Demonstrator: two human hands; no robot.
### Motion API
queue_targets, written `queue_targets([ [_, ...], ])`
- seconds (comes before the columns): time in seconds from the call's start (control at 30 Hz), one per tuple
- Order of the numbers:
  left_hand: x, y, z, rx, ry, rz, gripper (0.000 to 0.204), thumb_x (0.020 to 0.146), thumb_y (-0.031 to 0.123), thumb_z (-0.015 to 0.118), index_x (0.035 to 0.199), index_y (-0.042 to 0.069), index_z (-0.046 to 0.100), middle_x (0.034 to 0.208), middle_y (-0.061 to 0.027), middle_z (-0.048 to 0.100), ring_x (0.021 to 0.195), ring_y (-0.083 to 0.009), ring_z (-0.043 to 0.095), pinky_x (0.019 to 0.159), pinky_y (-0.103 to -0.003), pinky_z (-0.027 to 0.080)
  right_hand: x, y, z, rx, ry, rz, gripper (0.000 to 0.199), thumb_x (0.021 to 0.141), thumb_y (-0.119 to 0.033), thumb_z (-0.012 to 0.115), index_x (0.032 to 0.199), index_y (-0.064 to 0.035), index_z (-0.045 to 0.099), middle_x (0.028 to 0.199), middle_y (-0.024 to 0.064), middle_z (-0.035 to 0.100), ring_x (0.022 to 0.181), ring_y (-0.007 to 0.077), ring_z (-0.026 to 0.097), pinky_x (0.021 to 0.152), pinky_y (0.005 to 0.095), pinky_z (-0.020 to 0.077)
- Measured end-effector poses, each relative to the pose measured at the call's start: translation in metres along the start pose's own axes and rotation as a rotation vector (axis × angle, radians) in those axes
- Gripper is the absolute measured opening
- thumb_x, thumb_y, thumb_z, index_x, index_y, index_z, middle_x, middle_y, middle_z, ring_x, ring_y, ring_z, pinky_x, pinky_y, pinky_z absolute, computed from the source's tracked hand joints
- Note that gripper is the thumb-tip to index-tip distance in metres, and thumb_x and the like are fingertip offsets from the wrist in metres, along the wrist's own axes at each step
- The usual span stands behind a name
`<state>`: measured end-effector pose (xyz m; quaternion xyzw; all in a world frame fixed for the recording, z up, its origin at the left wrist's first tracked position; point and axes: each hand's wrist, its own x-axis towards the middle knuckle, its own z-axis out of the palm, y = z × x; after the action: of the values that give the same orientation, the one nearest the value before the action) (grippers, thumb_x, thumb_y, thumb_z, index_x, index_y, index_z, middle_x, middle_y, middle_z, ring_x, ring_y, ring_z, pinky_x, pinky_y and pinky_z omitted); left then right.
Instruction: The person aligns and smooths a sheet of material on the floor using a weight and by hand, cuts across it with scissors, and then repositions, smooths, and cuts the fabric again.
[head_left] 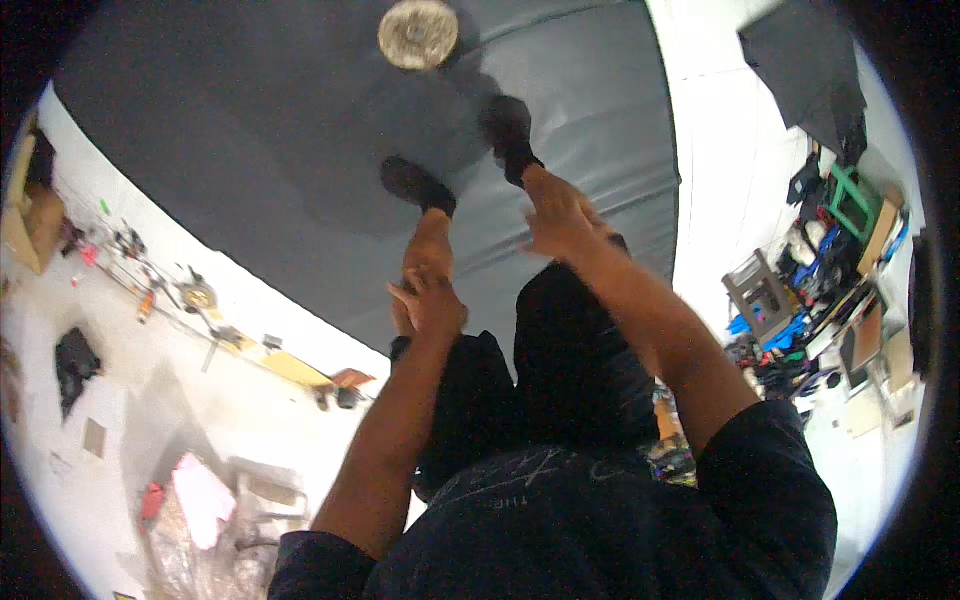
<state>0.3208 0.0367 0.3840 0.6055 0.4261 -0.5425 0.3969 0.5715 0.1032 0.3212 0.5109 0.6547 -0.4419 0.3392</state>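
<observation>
Just below the left knee, my left hand (432, 302) rests against the bare shin with its fingers apart. My right hand (560, 225), somewhat blurred, lies along the right shin with fingers stretched out. No object shows in either hand. Dark shorts (580, 340) cover my thighs, and dark footwear (417, 185) is on both feet. Under the feet spreads a large dark grey mat (250, 150) with creases on its right side. Beyond my feet a round, tan, mottled disc (418, 34) with a small hub at its centre sits on the mat.
At the right lies a heap of mixed items with a grey stool (762, 297) and a green frame (852, 205). A yellow strip (285, 370) and small parts line the left floor. Near the lower left are clear plastic wrapping (185, 550) and a pink sheet (203, 500).
</observation>
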Motion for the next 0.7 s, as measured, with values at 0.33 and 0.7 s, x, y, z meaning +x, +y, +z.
queue_targets([
  [0.33,-0.091,-0.001,-0.034,-0.246,0.276,0.266,0.059,0.098,0.040,0.046,0.148,0.010,0.039,0.160,-0.0252,0.016,0.138,-0.0524,0.030,0.112,-0.064,0.024,-0.192,0.050,0.043,0.234,0.014,0.139,0.042,0.101,-0.029,0.040,0.138,-0.0157,0.055,0.154,0.0079,0.036,0.148,0.0307,0.021,0.115,0.0594,0.0262],
  [0.7,-0.169,0.188,-0.239,-0.425,0.292,0.218,0.058,0.095,0.044,0.050,0.134,0.001,0.054,0.144,-0.0240,0.045,0.130,-0.0431,0.045,0.111,-0.047,0.036,-0.262,0.221,-0.032,0.653,0.090,-0.288,0.042,0.100,-0.038,0.047,0.136,-0.0181,0.057,0.149,0.0146,0.043,0.142,0.0345,0.032,0.116,0.0465,0.0297],
])
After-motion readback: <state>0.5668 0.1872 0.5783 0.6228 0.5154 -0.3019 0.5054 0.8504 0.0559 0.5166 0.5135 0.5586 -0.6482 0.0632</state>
